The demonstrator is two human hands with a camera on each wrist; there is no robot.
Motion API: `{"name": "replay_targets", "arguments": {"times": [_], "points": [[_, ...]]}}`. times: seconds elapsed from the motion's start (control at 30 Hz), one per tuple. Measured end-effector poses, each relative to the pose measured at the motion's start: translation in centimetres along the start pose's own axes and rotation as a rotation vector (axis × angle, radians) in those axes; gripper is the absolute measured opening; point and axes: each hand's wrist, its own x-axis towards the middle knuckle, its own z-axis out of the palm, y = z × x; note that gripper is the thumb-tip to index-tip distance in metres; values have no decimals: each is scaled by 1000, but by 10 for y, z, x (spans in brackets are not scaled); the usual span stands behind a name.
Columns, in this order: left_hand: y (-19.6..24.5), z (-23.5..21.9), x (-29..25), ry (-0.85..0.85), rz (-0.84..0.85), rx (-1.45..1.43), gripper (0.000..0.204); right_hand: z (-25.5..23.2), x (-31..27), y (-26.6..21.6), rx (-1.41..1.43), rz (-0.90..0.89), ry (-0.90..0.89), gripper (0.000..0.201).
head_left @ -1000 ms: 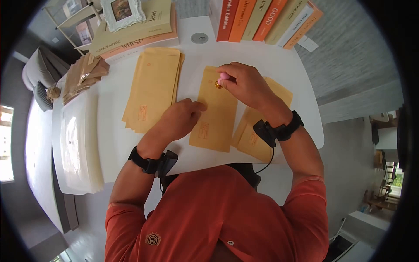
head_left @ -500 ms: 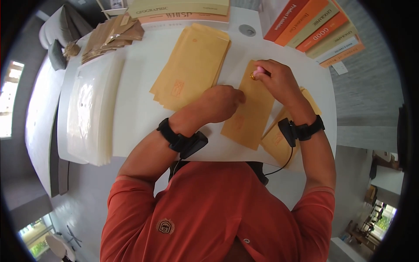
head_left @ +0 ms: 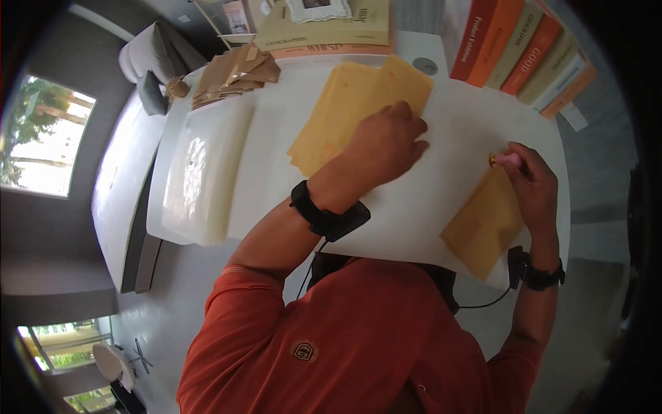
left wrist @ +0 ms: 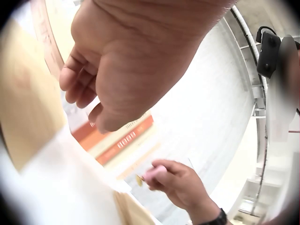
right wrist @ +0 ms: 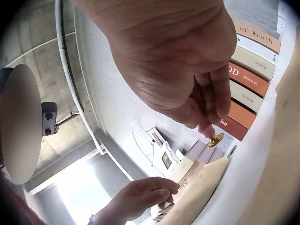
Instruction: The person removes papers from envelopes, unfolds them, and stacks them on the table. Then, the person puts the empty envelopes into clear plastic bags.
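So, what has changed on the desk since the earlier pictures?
The middle envelope moved left, onto the left envelope pile; the left hand went with it. The right hand moved right, to the right pile. Its grip on the pink-handled stamp stayed; the books too.

Red short-sleeved shirt (head_left: 365, 331), dark chest badge (head_left: 303, 350), 2 black wristbands (head_left: 308, 208), 2 black cables (head_left: 486, 306)

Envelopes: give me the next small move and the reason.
Probably the left hand should reach to the right pile and take one off: its fingers look loose and seem to hold nothing, nothing lies ready between that pile and the left pile, and the right hand holds the stamp.
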Motion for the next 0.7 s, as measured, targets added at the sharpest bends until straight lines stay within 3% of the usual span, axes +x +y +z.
{"name": "replay_targets", "arguments": {"times": [0.1, 0.2, 0.4, 0.5, 0.7], "points": [[66, 37, 14, -359, -48, -238, 51, -11, -8, -3, -52, 8, 14, 24], [102, 65, 22, -517, 17, -127, 67, -20, -20, -2, 23, 31, 39, 23], [97, 89, 31, -537, 51, -115, 59, -29, -38, 9, 40, 10, 55, 23], [82, 107, 28, -403, 54, -370, 55, -32, -42, 16, 27, 22, 89, 24], [68, 65, 23, -424, -118, -665, 41, -31, -41, 12, 81, 2, 77, 22]]}}
